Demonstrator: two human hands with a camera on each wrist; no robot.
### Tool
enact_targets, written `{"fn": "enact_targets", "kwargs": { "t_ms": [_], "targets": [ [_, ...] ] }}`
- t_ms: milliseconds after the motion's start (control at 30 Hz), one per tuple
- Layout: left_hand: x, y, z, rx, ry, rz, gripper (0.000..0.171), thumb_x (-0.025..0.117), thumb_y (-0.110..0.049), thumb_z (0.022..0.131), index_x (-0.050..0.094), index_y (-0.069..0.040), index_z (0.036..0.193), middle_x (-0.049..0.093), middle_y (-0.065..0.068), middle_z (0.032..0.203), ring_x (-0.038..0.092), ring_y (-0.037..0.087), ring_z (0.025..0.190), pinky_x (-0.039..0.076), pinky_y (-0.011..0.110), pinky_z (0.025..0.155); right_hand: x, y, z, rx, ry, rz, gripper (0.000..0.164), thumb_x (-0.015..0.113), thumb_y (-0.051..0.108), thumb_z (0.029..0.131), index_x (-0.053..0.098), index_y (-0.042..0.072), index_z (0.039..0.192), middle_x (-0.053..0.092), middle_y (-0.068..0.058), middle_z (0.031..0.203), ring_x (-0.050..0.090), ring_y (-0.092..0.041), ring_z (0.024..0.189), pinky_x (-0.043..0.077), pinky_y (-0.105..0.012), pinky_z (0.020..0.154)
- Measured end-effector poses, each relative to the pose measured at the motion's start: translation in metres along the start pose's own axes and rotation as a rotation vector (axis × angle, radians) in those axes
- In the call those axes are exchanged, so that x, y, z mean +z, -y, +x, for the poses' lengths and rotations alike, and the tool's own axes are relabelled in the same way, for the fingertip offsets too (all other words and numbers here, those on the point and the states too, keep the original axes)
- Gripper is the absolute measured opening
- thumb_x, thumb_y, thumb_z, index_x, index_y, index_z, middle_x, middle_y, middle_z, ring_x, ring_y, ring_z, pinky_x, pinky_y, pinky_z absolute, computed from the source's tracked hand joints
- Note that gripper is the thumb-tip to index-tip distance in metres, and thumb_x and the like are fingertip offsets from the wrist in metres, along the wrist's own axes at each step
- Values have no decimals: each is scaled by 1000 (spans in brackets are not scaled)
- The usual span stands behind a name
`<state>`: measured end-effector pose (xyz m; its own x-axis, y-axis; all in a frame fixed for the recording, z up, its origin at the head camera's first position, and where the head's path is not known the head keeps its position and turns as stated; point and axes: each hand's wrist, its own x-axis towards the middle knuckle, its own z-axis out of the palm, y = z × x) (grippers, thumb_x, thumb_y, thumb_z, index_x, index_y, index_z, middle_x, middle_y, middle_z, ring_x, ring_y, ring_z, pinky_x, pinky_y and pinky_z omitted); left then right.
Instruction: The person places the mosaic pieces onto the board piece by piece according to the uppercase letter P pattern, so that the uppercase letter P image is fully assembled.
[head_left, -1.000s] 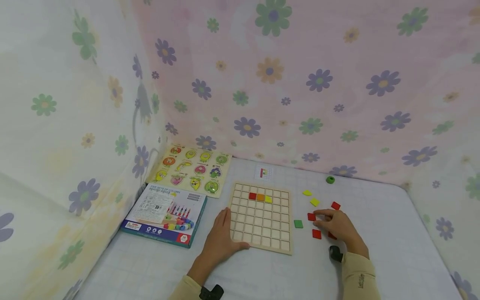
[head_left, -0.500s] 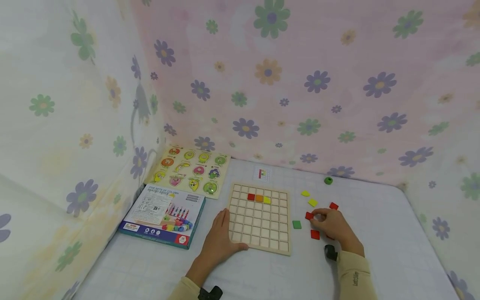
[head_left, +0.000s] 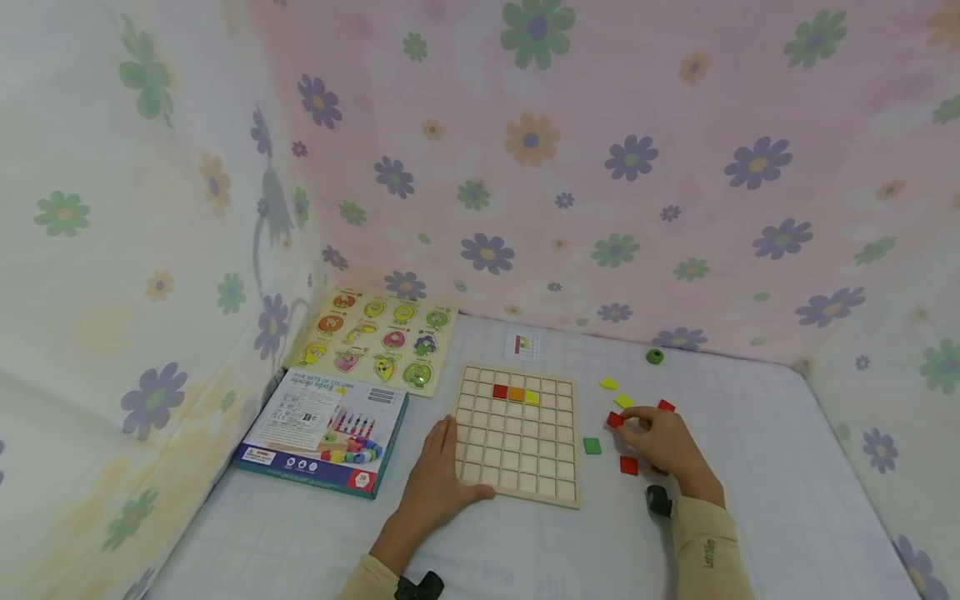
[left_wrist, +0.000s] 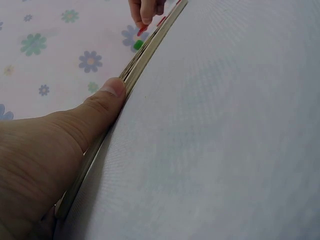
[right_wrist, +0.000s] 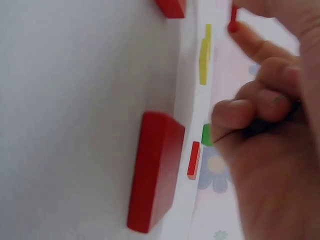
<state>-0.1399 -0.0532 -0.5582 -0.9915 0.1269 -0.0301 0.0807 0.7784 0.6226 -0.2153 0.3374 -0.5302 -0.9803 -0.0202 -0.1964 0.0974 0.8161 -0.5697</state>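
My right hand pinches a red square tile between thumb and fingertips, off the table in the left wrist view. My left hand lies at the near left corner of a wooden grid board, fingers straight along its left side and thumb against the near edge. In one upper row of the board sit a red tile, an orange tile and a yellow tile, side by side. Near my right hand lie more red tiles, one partly hidden beneath it.
Right of the board are a green tile and two yellow tiles. A green bead and a small pattern card stand farther back. On the left lie a boxed bead set and a fruit puzzle board.
My right hand has raised the red tile from the table and moved it slightly away from me. My left hand has stayed at the board, and the head view has shifted a little.
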Motion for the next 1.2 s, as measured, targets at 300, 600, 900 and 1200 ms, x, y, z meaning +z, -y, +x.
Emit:
{"fn": "enact_targets", "kwargs": {
  "t_ms": [300,600,900,1200],
  "targets": [
    [-1,-1,0,3,-5,-6,136,85,-71,65,18,-3,163,22,17,169,22,36,156,37,52,120,-1,33,-5,-102,1,-6,33,69,32,93,72,13,120,67,-19,131,62,-40,118,56,-55,94],
    [-1,-1,2,-2,5,3,136,84,-71,65,18,-3,163,22,17,169,22,35,157,37,51,121,11,66,4,-204,-2,32,27,70,26,93,74,12,116,68,-18,132,64,-44,120,55,-58,98],
    [-2,-1,1,-2,5,-2,137,85,-70,65,18,-2,163,22,18,169,22,37,156,37,52,121,30,104,11,-297,20,68,25,73,21,91,75,9,113,71,-16,126,68,-40,113,57,-55,95],
    [-1,0,1,-3,8,4,137,84,-71,65,17,-3,163,23,17,169,24,36,156,39,53,119,60,133,24,-392,46,31,27,72,17,87,77,7,112,70,-4,94,52,-17,75,47,-32,68]
  ]
}}
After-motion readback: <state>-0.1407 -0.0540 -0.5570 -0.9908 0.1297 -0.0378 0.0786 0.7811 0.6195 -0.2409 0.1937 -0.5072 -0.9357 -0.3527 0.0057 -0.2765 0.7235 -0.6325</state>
